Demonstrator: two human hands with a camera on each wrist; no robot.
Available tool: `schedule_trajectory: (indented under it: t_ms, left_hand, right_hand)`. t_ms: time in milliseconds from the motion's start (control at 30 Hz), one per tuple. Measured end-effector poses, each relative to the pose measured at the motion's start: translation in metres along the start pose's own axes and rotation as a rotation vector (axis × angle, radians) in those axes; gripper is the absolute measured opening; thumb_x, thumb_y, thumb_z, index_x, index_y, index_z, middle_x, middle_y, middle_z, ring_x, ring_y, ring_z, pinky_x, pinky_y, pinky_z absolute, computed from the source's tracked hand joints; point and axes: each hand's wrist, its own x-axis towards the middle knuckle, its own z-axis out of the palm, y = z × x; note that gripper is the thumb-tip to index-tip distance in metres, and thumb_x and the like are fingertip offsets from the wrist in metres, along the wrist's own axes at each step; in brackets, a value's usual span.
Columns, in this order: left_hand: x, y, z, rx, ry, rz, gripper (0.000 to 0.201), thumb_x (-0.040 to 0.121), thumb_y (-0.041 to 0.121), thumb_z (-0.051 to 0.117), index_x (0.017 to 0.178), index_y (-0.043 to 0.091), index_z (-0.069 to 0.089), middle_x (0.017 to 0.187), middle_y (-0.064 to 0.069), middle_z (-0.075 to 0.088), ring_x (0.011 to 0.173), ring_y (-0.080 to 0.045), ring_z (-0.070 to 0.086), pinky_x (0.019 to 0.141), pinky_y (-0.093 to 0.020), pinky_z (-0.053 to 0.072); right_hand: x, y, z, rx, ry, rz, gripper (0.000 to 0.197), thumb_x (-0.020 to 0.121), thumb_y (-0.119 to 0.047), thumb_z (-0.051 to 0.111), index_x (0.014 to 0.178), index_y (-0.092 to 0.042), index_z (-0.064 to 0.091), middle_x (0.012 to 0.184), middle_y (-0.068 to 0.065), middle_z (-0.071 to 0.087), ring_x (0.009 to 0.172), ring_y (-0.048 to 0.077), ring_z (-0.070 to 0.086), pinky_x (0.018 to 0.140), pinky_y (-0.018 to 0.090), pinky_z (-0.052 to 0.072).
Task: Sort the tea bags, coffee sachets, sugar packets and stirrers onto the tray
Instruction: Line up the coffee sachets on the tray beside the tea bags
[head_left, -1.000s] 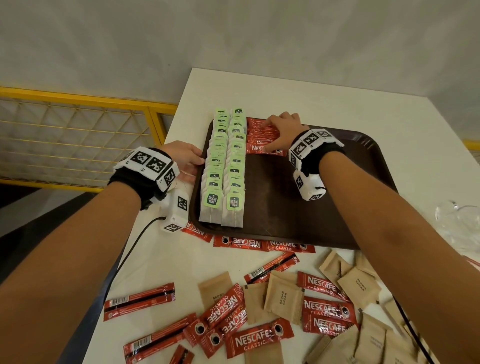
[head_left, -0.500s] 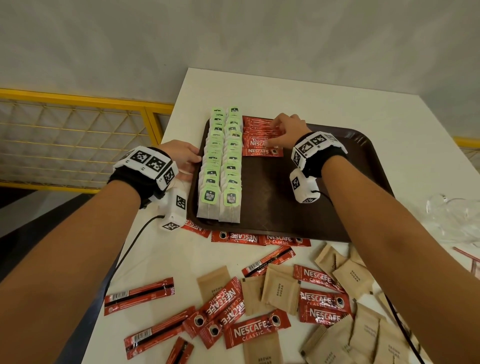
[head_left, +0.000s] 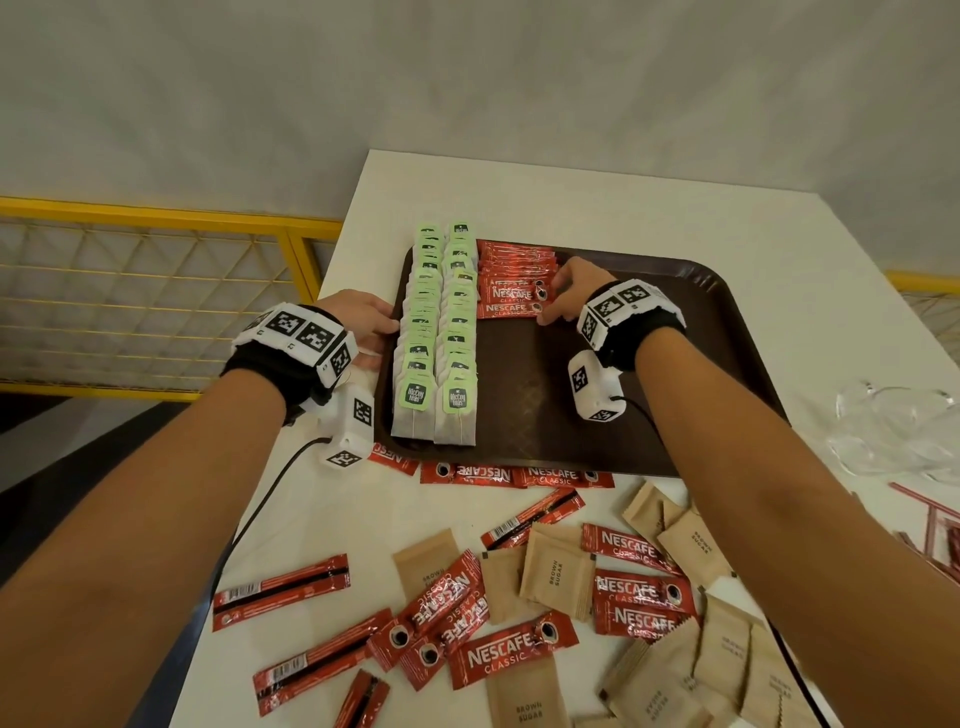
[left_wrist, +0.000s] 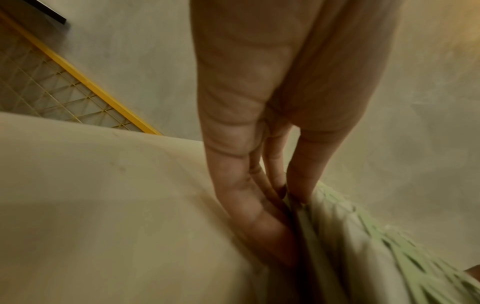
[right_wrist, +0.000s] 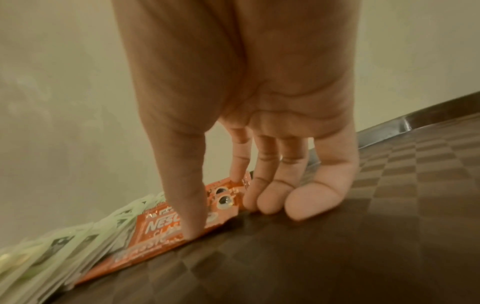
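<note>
A dark brown tray (head_left: 675, 364) holds two long rows of green-tagged tea bags (head_left: 436, 338) along its left side. Beside them at the far end lies a stack of red Nescafe sachets (head_left: 511, 291). My right hand (head_left: 563, 296) is at the stack's right end. In the right wrist view its thumb (right_wrist: 192, 216) presses the top sachet (right_wrist: 161, 226) and the fingertips (right_wrist: 267, 201) touch the sachet ends and the tray (right_wrist: 337, 246). My left hand (head_left: 363, 322) rests with straight fingers (left_wrist: 259, 205) against the tray's left rim, next to the tea bags (left_wrist: 363, 236).
Loose red sachets (head_left: 511, 649) and brown sugar packets (head_left: 556, 577) are scattered on the white table in front of the tray. Thin red stirrers (head_left: 930, 519) and a clear plastic wrapper (head_left: 893, 431) lie at the right. A yellow railing (head_left: 156, 218) runs beyond the table's left edge.
My right hand has slid from the top of the sachet stack to its right end. The left hand has stayed at the tray's left rim.
</note>
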Motion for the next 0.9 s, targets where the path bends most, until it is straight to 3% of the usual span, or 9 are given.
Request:
schedule_trajectory:
  t_ms: [100, 167, 333, 500, 667, 900]
  left_hand:
    - [0.0008, 0.0003, 0.0004, -0.002, 0.005, 0.005, 0.019, 0.092, 0.001, 0.052, 0.108, 0.011, 0.051, 0.083, -0.007, 0.059, 0.071, -0.018, 0.057, 0.053, -0.033, 0.050]
    - [0.0010, 0.0007, 0.0002, -0.006, 0.002, -0.001, 0.021, 0.092, 0.000, 0.053, 0.110, 0.011, 0.051, 0.084, -0.008, 0.059, 0.072, -0.019, 0.058, 0.057, -0.035, 0.048]
    - [-0.0006, 0.0003, -0.0010, -0.009, -0.006, -0.008, 0.022, 0.092, 0.001, 0.053, 0.112, 0.011, 0.051, 0.084, -0.007, 0.059, 0.071, -0.018, 0.058, 0.044, -0.027, 0.054]
    - [-0.0016, 0.0014, -0.0001, -0.005, -0.003, -0.007, 0.022, 0.092, 0.000, 0.052, 0.111, 0.011, 0.051, 0.084, -0.008, 0.058, 0.070, -0.018, 0.057, 0.039, -0.026, 0.052]
    - [-0.0033, 0.0013, 0.0006, -0.002, -0.004, -0.004, 0.018, 0.093, 0.001, 0.051, 0.108, 0.010, 0.051, 0.084, -0.006, 0.059, 0.071, -0.017, 0.057, 0.040, -0.025, 0.053]
    - [-0.0035, 0.0008, 0.0002, -0.006, 0.002, -0.001, 0.012, 0.092, 0.000, 0.053, 0.096, 0.011, 0.054, 0.086, -0.007, 0.059, 0.072, -0.018, 0.058, 0.038, -0.026, 0.051]
  right_hand:
    - [0.0012, 0.0003, 0.0012, 0.015, 0.038, 0.007, 0.051, 0.071, -0.020, 0.080, 0.110, -0.011, 0.048, 0.104, 0.003, 0.055, 0.094, 0.020, 0.055, 0.081, 0.032, 0.046]
    - [0.0022, 0.0003, 0.0034, 0.038, 0.050, 0.010, 0.047, 0.071, -0.016, 0.080, 0.104, -0.013, 0.047, 0.105, 0.005, 0.057, 0.090, 0.020, 0.055, 0.081, 0.033, 0.047]
    - [0.0019, 0.0022, 0.0047, 0.077, 0.042, 0.025, 0.045, 0.070, -0.011, 0.080, 0.097, -0.015, 0.044, 0.104, 0.006, 0.056, 0.097, 0.025, 0.060, 0.090, 0.040, 0.051]
    - [0.0014, 0.0043, 0.0017, 0.025, 0.018, 0.032, 0.026, 0.075, -0.015, 0.076, 0.089, -0.015, 0.054, 0.114, 0.009, 0.063, 0.093, 0.021, 0.059, 0.088, 0.034, 0.049]
    - [0.0004, -0.0032, 0.0064, -0.008, 0.046, 0.079, 0.052, 0.073, -0.030, 0.078, 0.115, -0.006, 0.058, 0.117, 0.010, 0.062, 0.109, 0.025, 0.058, 0.084, 0.031, 0.045]
    - [-0.0005, -0.0043, 0.0064, -0.024, 0.055, 0.103, 0.057, 0.073, -0.033, 0.078, 0.118, -0.006, 0.057, 0.119, 0.010, 0.061, 0.109, 0.024, 0.057, 0.079, 0.030, 0.043]
